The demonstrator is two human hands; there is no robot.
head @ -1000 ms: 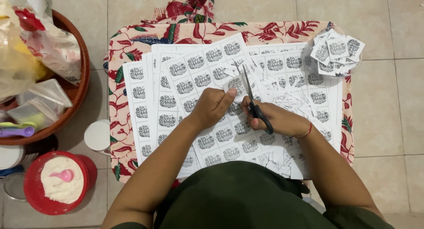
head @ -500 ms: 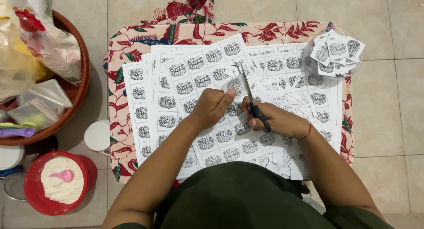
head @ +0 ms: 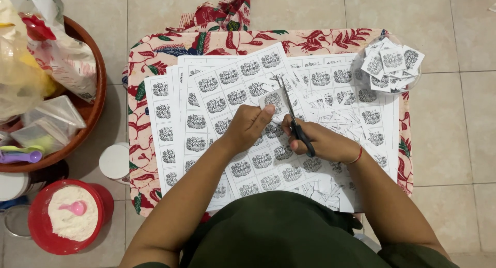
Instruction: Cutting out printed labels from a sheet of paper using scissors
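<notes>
1. The scissors [head: 294, 121] serve as the landmark. The left hand's [head: 248, 127] thumb tip sits just beside the blades, pinching the printed label sheet [head: 232, 92]; judged from that closeness, a hurried snip could nick the thumb.
2. The blades point up and away from the person, their tips lying among the label squares. If the sheet slips under the left hand, the cut could likely wander into a printed emblem rather than follow the gap between squares.
3. Loose paper offcuts [head: 336, 115] lie just right of the scissors. They could probably catch under the blades or hide the cutting line.
4. Several sheets are stacked beneath the scissors on a floral cloth [head: 155, 56]; a blade dipping too low could snag a lower sheet or the cloth.
5. The right hand [head: 323, 143] is closed around the black scissor handles, fingers through the loops; how far the blades are parted cannot be told.
6. The left hand is curled, thumb and fingers clamped on the sheet, touching it just left of the blades.
7. A pile of cut labels [head: 390, 64] sits well up and right of the scissors.
</notes>
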